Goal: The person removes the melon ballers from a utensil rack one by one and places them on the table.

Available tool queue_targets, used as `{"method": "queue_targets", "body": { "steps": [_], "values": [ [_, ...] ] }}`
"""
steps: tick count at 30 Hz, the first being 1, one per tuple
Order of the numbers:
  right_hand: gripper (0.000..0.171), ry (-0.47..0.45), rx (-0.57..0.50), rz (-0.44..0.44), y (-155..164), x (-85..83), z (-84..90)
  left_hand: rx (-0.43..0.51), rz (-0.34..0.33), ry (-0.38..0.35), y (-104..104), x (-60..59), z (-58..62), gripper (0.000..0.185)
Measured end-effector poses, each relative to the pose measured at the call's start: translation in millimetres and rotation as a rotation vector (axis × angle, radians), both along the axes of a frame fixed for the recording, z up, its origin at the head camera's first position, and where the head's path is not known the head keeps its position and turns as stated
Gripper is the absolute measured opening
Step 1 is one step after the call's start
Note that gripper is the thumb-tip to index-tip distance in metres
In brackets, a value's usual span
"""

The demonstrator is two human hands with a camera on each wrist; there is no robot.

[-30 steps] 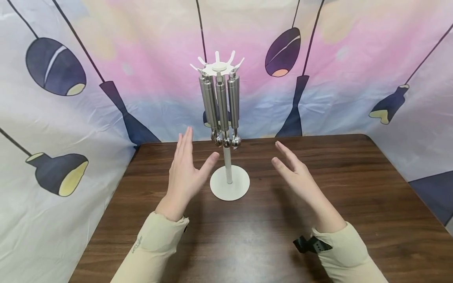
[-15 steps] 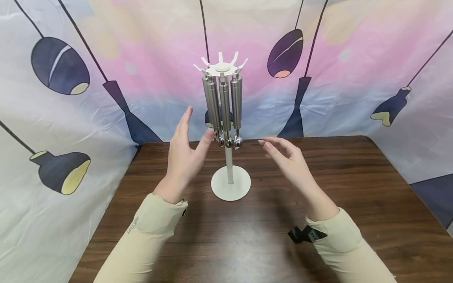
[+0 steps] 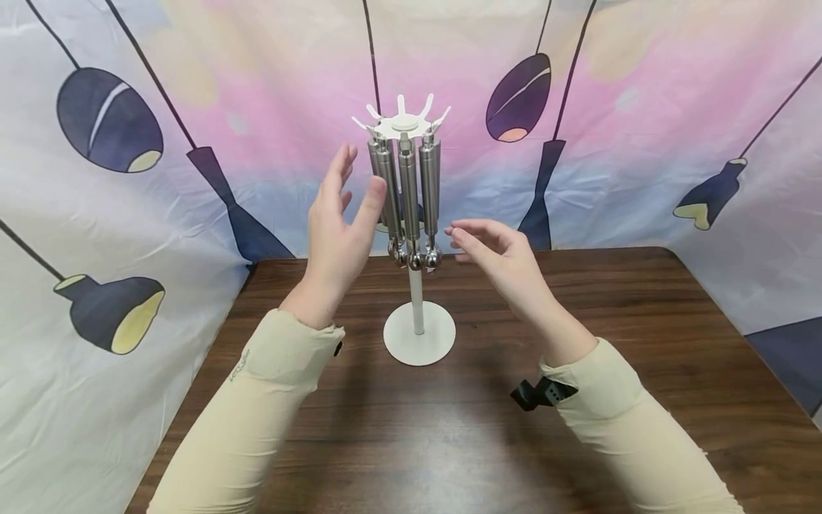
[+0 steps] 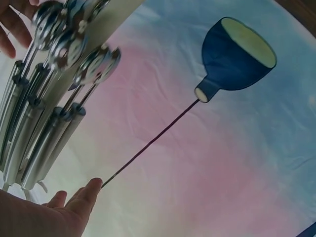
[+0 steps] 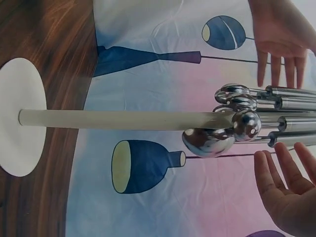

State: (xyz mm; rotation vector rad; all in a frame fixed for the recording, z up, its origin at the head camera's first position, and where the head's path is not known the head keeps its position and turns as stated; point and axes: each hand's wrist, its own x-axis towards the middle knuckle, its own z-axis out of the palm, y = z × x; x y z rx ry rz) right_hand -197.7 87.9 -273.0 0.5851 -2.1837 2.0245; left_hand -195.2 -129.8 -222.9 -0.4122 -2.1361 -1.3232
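Note:
A white stand point(image 3: 419, 343) with a round base and a thin pole is on the brown table point(image 3: 642, 343). Several steel utensils point(image 3: 409, 185) hang from hooks on its top, with rounded ends point(image 3: 414, 257) downward. My left hand point(image 3: 349, 193) is raised left of the handles with straight fingers. Its thumb is close to the leftmost handle, and I cannot tell if it touches. My right hand point(image 3: 469, 243) hovers just right of the rounded ends, fingers loosely bent, holding nothing. The right wrist view shows the pole point(image 5: 123, 119), the rounded ends point(image 5: 222, 133) and both hands point(image 5: 281, 182) apart from them.
A printed cloth backdrop point(image 3: 642, 107) with dark lamp shapes hangs behind and to both sides of the table. The table's back edge is just behind the stand. A black strap point(image 3: 536, 392) is on my right sleeve.
Both hands have risen from the sides of the base and closed in on the hanging utensils. The left went up beside the handles, the right moved left toward the rounded ends.

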Motion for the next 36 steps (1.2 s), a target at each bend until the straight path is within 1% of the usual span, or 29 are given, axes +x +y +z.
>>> {"method": "queue_targets", "body": {
  "steps": [2,7,10,13,16,21,26,30,36],
  "values": [
    [0.034,0.002,-0.007,-0.002,-3,-2.3,3.7,0.009,-0.008,-0.002,2,-3.0,7.3,0.077],
    [0.035,-0.002,0.027,-0.016,-9,-8.5,10.6,0.051,-0.038,-0.009,6,-9.0,23.5,0.069],
    [0.036,0.000,0.044,-0.006,-13,-11.9,14.0,0.091,-0.068,-0.003,7,-12.2,30.6,0.065],
    [0.036,0.008,0.044,0.009,-16,-14.0,17.3,0.125,-0.096,0.004,8,-15.1,34.9,0.063],
    [0.036,0.017,0.066,0.004,-18,-15.1,19.7,0.139,-0.113,0.004,9,-17.5,37.1,0.062],
    [0.039,0.051,0.122,0.002,-20,-16.4,23.8,0.140,-0.102,-0.010,8,-20.6,38.5,0.056],
    [0.039,0.065,0.109,0.029,-23,-18.1,27.1,0.159,-0.095,-0.007,9,-22.3,38.9,0.048],
    [0.035,0.074,0.114,0.034,-24,-19.3,29.3,0.162,-0.099,-0.001,11,-23.3,38.1,0.045],
    [0.029,0.095,0.145,0.012,-22,-17.4,32.5,0.164,-0.098,0.008,12,-23.0,37.6,0.042]
  ]
}}
